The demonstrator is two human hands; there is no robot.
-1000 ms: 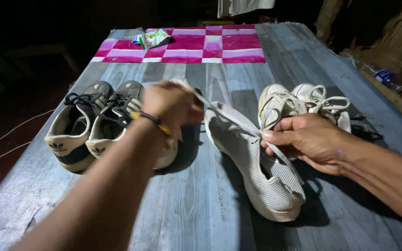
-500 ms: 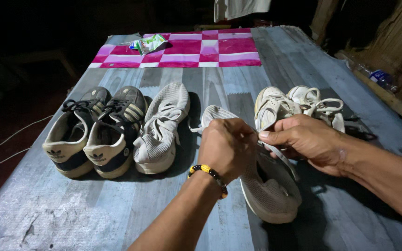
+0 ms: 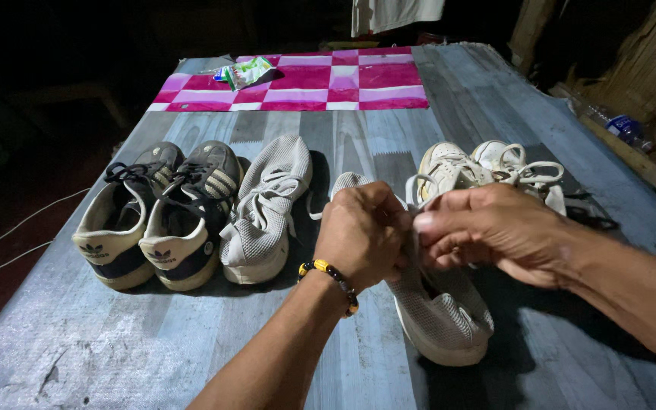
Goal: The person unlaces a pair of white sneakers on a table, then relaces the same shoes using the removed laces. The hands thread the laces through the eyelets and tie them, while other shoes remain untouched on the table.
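Observation:
A grey knit sneaker lies in front of me on a grey plank surface, heel toward me. Both my hands are over its upper. My left hand, with a yellow and black bead bracelet at the wrist, is closed on the shoe's white lace near the tongue. My right hand pinches the lace from the other side, fingertips almost touching the left hand. The lace itself is mostly hidden by my fingers. Its matching grey sneaker lies just to the left, laces loose.
A pair of dark and cream sneakers stands at the left. A pair of white sneakers sits behind my right hand. A pink and white checkered cloth with a green packet lies at the far end. A white cable trails off the left.
My left hand came back from the left, where it pulled the lace out long, and now closes on the lace at the grey sneaker beside my right hand.

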